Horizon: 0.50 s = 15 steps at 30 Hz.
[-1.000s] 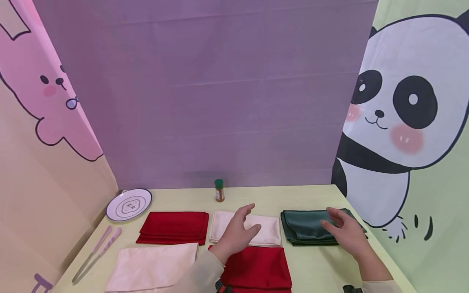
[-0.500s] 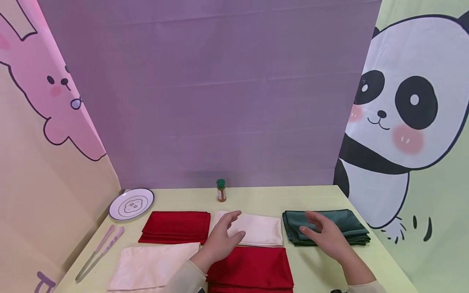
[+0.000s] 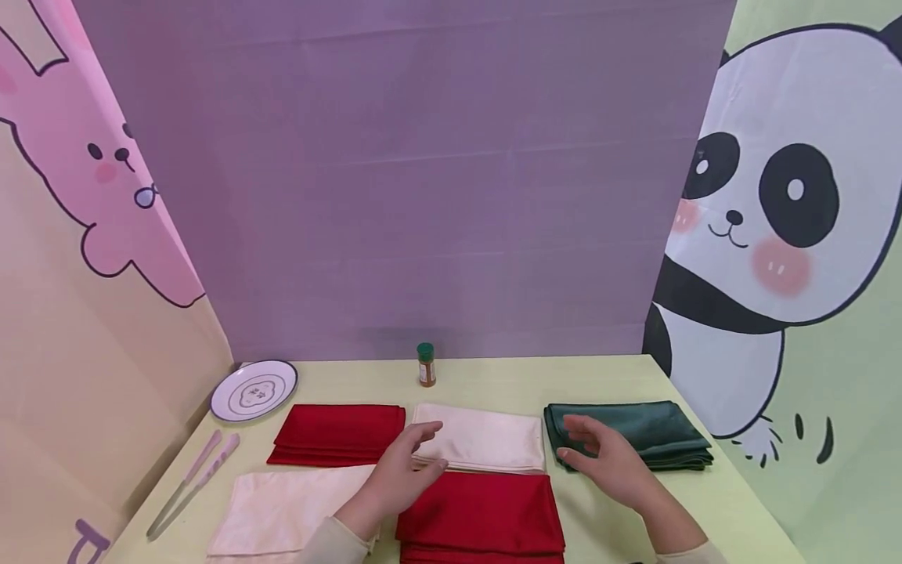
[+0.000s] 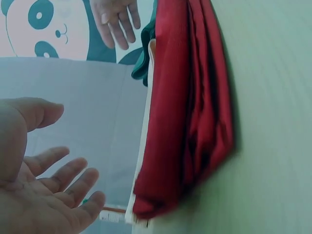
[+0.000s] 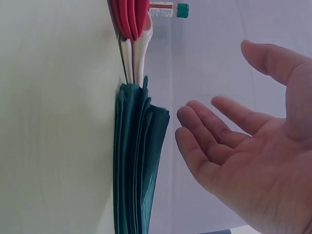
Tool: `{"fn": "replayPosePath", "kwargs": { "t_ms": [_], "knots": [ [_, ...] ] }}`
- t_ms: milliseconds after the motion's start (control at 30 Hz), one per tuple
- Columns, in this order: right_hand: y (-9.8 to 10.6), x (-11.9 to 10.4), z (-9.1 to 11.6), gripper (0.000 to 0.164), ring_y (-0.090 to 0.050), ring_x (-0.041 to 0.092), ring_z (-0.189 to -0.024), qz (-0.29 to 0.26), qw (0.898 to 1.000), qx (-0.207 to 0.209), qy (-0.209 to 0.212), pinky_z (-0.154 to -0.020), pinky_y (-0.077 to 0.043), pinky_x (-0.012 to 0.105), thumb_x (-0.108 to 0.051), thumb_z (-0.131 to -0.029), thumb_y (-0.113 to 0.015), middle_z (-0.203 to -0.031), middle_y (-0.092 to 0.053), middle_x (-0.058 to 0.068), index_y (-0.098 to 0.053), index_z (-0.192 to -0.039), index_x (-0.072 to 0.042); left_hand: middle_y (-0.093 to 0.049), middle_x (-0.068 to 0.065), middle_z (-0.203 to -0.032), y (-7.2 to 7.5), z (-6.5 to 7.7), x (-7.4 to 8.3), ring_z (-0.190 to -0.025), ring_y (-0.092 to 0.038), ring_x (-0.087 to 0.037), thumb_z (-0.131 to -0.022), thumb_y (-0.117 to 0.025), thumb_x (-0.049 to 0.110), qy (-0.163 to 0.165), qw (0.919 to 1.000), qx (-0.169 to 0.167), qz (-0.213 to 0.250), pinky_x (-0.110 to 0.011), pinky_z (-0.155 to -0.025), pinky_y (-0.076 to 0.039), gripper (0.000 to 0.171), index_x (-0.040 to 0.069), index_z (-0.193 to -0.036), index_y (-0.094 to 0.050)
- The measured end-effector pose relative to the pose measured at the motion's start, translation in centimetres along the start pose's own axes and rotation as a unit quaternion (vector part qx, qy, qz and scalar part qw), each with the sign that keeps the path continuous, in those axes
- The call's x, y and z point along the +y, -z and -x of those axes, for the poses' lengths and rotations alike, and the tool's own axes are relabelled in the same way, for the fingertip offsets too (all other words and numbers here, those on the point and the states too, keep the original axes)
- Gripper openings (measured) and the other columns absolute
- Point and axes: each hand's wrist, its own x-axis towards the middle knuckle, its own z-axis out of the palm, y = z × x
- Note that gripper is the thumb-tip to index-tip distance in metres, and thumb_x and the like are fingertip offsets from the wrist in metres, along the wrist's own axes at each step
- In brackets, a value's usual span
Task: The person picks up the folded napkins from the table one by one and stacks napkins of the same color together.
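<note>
In the head view my left hand [image 3: 402,471] hovers between the near-left cream cloth [image 3: 289,509] and the near red cloth [image 3: 482,513], fingers relaxed and apart, holding nothing. My right hand [image 3: 609,462] is in the air in front of the folded dark green cloth [image 3: 655,431], thumb and fingers spread, holding nothing. Behind the near red cloth lies a folded cream cloth [image 3: 486,439]. A second folded red cloth [image 3: 345,431] is at the back left. Both wrist views show bare palms, with folded layers of red cloth [image 4: 170,107] and green cloth [image 5: 134,156] beside them.
A small jar with a green lid [image 3: 426,365] stands near the back edge of the table [image 3: 535,380]. At the left are a white plate [image 3: 254,391] and metal tongs with pink handles [image 3: 193,486]. A purple backdrop [image 3: 437,196] rises behind.
Both hands have moved left and slightly down, staying relaxed and holding nothing. The right hand has uncovered more of the green cloth. The cloths keep their places.
</note>
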Motion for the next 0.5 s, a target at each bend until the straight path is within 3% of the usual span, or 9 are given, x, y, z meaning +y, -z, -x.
{"fn": "replayPosePath", "kwargs": {
  "t_ms": [267, 500],
  "knots": [
    [-0.8, -0.4, 0.3, 0.054, -0.062, 0.034, -0.123, 0.003, 1.0, -0.024, -0.015, -0.101, -0.054, 0.049, -0.018, -0.093, -0.081, -0.137, -0.064, 0.014, -0.06, -0.141, -0.003, -0.052, -0.009, -0.148, 1.6, 1.5, -0.6, -0.136, -0.049, -0.041, -0.097, -0.077, 0.03, 0.033, 0.9984, -0.047, 0.0, -0.058, -0.106, -0.049, 0.059, 0.02, -0.15, -0.054],
    [-1.4, -0.5, 0.3, 0.049, -0.064, 0.034, -0.116, -0.007, 0.998, -0.058, 0.015, -0.087, -0.057, 0.03, -0.017, -0.092, -0.082, -0.131, -0.067, 0.014, -0.065, -0.135, -0.002, -0.055, -0.007, -0.144, 2.8, 2.6, -0.9, -0.133, -0.053, -0.042, -0.097, -0.078, 0.028, 0.042, 0.9979, -0.049, 0.002, -0.059, -0.108, -0.047, 0.056, 0.02, -0.147, -0.057]
  ]
}}
